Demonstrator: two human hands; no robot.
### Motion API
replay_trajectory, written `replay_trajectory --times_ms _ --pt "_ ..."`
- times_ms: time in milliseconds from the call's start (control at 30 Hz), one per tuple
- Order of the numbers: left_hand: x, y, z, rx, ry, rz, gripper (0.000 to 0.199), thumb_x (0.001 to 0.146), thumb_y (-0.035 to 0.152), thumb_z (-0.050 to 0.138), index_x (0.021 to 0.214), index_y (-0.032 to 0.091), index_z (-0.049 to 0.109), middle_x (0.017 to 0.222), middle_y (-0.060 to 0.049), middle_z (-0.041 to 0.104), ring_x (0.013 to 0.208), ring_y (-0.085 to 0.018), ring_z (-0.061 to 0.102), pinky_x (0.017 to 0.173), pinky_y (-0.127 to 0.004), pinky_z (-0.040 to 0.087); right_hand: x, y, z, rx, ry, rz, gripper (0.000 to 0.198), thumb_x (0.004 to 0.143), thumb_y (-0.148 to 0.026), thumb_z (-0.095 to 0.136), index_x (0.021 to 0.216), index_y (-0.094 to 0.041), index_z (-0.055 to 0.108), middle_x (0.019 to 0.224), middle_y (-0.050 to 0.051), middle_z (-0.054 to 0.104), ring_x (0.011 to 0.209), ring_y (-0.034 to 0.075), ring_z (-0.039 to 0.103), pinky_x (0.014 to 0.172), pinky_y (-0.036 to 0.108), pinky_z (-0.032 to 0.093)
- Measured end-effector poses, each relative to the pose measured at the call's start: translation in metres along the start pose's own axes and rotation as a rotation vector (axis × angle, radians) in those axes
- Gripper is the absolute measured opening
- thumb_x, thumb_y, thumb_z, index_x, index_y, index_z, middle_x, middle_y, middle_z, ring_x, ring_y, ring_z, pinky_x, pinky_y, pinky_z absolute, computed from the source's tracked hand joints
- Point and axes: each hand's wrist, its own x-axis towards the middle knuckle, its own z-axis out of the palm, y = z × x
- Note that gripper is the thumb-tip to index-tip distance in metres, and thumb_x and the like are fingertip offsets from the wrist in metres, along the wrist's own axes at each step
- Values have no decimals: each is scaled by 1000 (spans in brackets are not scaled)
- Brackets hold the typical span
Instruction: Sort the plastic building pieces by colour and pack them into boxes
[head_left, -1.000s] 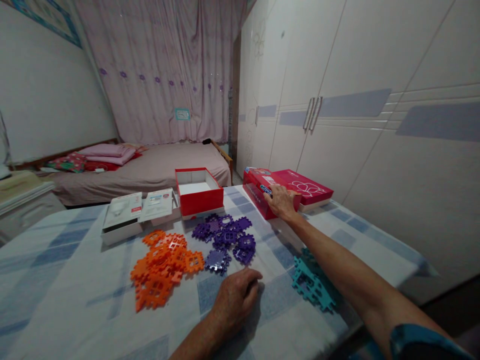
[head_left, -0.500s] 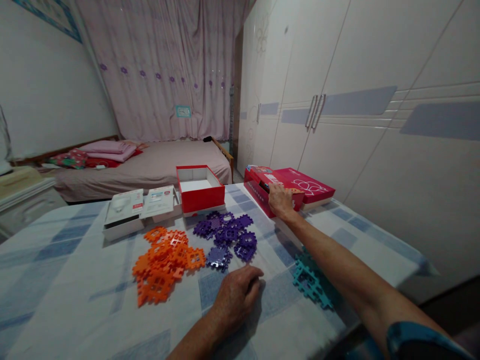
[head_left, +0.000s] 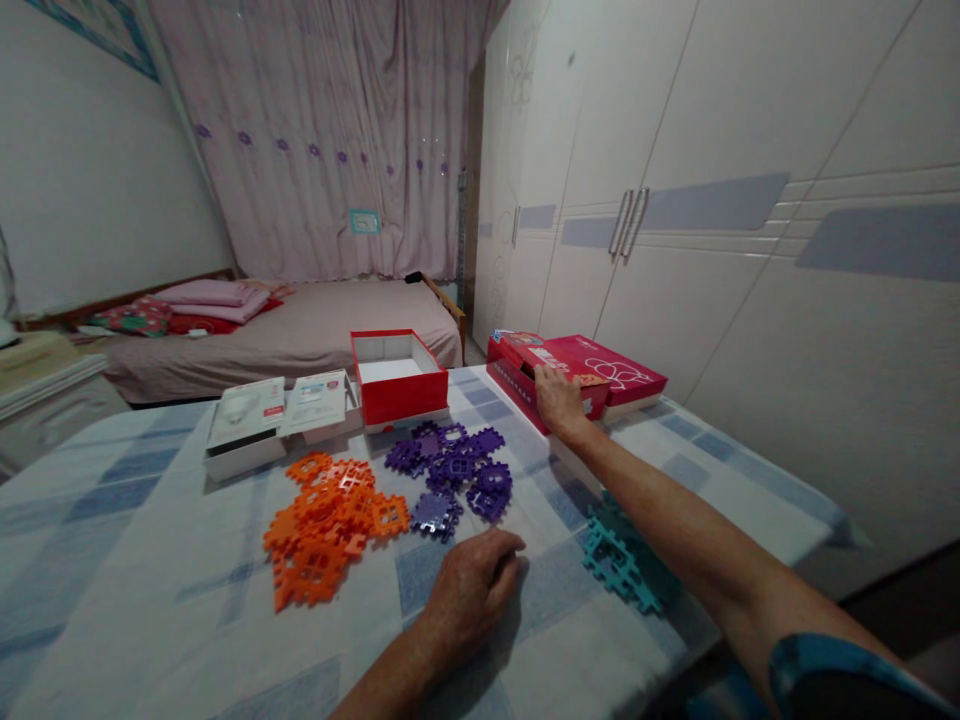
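Observation:
My left hand [head_left: 474,588] rests on the tablecloth with its fingers loosely curled together, and nothing shows in it. Just beyond it lies a pile of purple notched plastic building pieces [head_left: 459,467]. To its left is a heap of orange notched building pieces [head_left: 319,530]. My right hand [head_left: 559,398] reaches far forward to a red cardboard box [head_left: 508,380], its fingers bent over the box's upper edge beside a dark gap. The fingertips are partly hidden. Teal notched pieces [head_left: 615,560] lie under my right forearm, which covers some of them.
An open red box [head_left: 401,398] with a white inside stands at the table's back. Left of it are white boxes [head_left: 244,455]. A flat crimson box [head_left: 637,372] sits right of the red one. A bed [head_left: 337,310] and tall wardrobe [head_left: 675,270] stand beyond the table.
The view has shifted very slightly. Both hands and all the pieces stay in the same places, with my right hand still at the red box.

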Motion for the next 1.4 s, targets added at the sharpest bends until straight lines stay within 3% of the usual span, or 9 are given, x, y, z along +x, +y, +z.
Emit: replay_trajectory --times_ms 233,400,467,600,833,1033,1167,1300,1400 --pt "-1 0 0 10 8 15 23 85 17 48 99 19 67 89 -4 70 84 -17 65 77 -26 47 3 8 -1 6 -34 -9 39 95 -22 27 121 -17 56 122 18 59 108 30 56 89 48 43" --pt "-1 2 0 8 -2 -4 22 86 18 49 99 18 67 90 -5 70 85 -17 65 78 -26 47 21 19 0 -19 -66 -244 44 95 -38 37 138 -30 43 148 10 37 124 30 45 94 46 42" --pt "-1 2 0 4 -6 -6 22 86 19 49 99 18 67 90 -5 70 85 -17 65 78 -26 47 31 19 1 -56 -133 -294 47 93 -43 42 138 -31 44 147 10 38 124 31 45 94 47 42" --pt "-1 2 0 7 -6 -14 22 87 19 49 98 19 67 88 -4 70 83 -17 65 77 -26 47 45 12 4 -98 -168 -274 44 89 -40 49 132 -27 52 138 13 47 114 33 52 88 48 45" --pt "1 3 1 5 -14 -10 23 86 18 48 98 19 68 89 -5 70 85 -17 65 79 -26 47 52 1 14 -103 -150 -239 37 90 -34 48 122 -20 59 130 17 54 112 31 54 92 45 42" --pt "1 1 1 8 -4 -5 24 85 17 49 100 19 68 91 -5 71 86 -17 65 79 -26 47 47 4 27 -67 -162 -242 60 88 -42 52 139 -14 40 140 19 46 124 34 46 98 51 38" --pt "0 2 1 19 -8 -1 24 85 18 49 99 19 68 90 -5 71 85 -18 65 79 -26 47 46 9 29 -43 -188 -230 61 90 -49 46 138 -13 41 142 19 44 127 33 44 99 53 37" --pt "1 4 0 18 -6 -7 24 85 18 50 100 18 68 90 -5 71 85 -18 65 79 -27 47 43 -5 20 2 -45 -259 55 90 -38 49 139 -15 40 151 16 31 138 32 29 106 51 31" --pt "1 5 0 8 -7 -5 24 85 18 50 101 17 68 91 -5 71 85 -18 65 80 -28 47 35 -40 11 171 68 -348 54 90 -27 47 141 -13 37 152 16 29 133 26 37 104 40 37"
